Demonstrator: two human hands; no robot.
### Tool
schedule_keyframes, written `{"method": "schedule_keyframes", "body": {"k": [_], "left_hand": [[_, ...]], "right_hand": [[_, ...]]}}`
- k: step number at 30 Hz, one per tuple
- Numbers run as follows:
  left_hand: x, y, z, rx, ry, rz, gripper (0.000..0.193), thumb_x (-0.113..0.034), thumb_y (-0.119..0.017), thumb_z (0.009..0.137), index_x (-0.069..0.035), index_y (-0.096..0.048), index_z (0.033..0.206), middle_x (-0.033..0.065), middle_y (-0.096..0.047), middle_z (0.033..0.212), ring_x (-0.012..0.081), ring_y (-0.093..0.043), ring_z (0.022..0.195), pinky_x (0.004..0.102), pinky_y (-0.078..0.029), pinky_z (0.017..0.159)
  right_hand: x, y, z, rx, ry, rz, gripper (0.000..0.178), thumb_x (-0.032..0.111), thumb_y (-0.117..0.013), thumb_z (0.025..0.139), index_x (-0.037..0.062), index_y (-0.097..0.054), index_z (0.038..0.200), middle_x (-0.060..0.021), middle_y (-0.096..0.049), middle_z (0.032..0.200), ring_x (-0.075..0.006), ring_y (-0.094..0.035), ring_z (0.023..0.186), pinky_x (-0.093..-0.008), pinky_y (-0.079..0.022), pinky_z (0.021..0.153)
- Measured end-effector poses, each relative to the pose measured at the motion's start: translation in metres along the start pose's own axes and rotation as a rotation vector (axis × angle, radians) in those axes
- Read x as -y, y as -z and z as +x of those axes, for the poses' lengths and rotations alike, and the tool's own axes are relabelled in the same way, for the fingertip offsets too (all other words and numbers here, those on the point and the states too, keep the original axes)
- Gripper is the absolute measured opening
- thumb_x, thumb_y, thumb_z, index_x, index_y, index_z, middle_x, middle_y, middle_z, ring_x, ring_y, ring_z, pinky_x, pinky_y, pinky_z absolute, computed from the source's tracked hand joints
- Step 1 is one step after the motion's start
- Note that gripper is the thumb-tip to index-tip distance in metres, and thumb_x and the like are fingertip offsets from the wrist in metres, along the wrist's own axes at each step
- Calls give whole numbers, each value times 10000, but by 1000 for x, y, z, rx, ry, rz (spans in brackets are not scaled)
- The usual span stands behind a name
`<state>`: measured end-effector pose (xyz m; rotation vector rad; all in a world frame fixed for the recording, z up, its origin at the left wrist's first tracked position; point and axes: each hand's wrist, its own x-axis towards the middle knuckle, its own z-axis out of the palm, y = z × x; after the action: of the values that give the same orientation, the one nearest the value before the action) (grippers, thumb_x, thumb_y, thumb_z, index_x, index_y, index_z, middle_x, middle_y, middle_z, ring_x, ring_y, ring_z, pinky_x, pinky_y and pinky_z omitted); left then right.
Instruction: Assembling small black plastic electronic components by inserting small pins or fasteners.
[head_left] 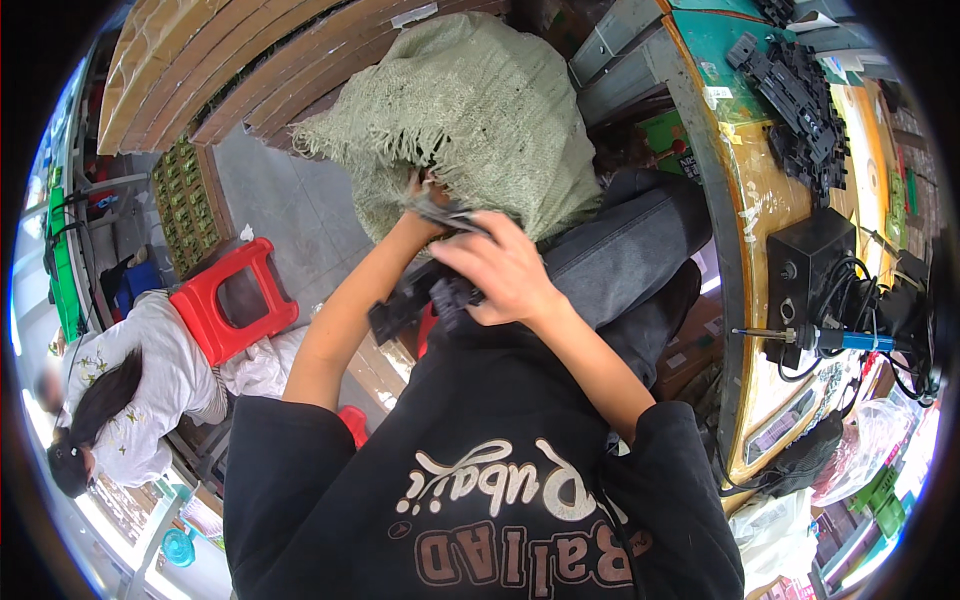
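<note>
A large pale-green woven sack (480, 110) with a frayed mouth bulges in front of my knees. My left hand (428, 197) is at the sack's opening, its fingers mostly hidden by the weave and a dark blurred piece. Close beside it, over my lap, my right hand (505, 270) is curled and partly smeared by motion. Black moulded plastic parts (440, 292) are gripped under its palm and stick out toward the left. More black plastic parts (795, 100) lie heaped on the workbench at the right.
The workbench (745, 200) runs along my right, carrying a black control box (808, 255) and a blue-handled soldering iron (850, 340) with coiled cables. Stacked cardboard (290, 70) stands behind the sack. A red stool (235, 300) and a person in white (150, 380) are at the left.
</note>
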<state>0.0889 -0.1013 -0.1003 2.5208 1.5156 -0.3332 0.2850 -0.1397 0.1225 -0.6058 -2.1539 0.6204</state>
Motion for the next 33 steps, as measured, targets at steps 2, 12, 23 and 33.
{"method": "schedule_keyframes", "body": {"k": [2, 12, 23, 33], "left_hand": [[-4, -7, -3, -37, -13, 14, 580, -353, -669, 591, -99, -546, 1097, 155, -458, 1135, 308, -447, 1084, 406, -364, 917], [7, 84, 17, 48, 265, -435, 361, -145, -534, 649, -87, -586, 1001, 198, -600, 921, 353, -586, 844, 437, -480, 733], [19, 188, -64, -464, 181, -800, 301, 65, -537, 607, -6, -562, 898, 153, -568, 838, 314, -556, 818, 339, -434, 758], [15, 193, -131, -1036, 584, -285, 329, 83, -501, 660, -35, -562, 961, 132, -494, 960, 284, -481, 981, 352, -415, 826]], "right_hand": [[-3, 13, -14, -121, -115, 47, 590, 143, -626, 461, 7, -536, 1028, -124, -560, 938, -315, -515, 894, -407, -410, 815], [-31, 54, -17, -924, -698, 253, 570, -89, -624, 619, 11, -400, 1133, -64, -473, 1018, -140, -489, 920, -253, -383, 824], [-45, 48, -10, -839, -683, 280, 572, -72, -629, 628, 22, -404, 1146, -71, -502, 985, -144, -492, 919, -261, -382, 833], [-32, 45, 3, -806, -541, 235, 564, -87, -627, 636, 20, -400, 1141, -65, -500, 940, -139, -521, 857, -253, -409, 789]]}}
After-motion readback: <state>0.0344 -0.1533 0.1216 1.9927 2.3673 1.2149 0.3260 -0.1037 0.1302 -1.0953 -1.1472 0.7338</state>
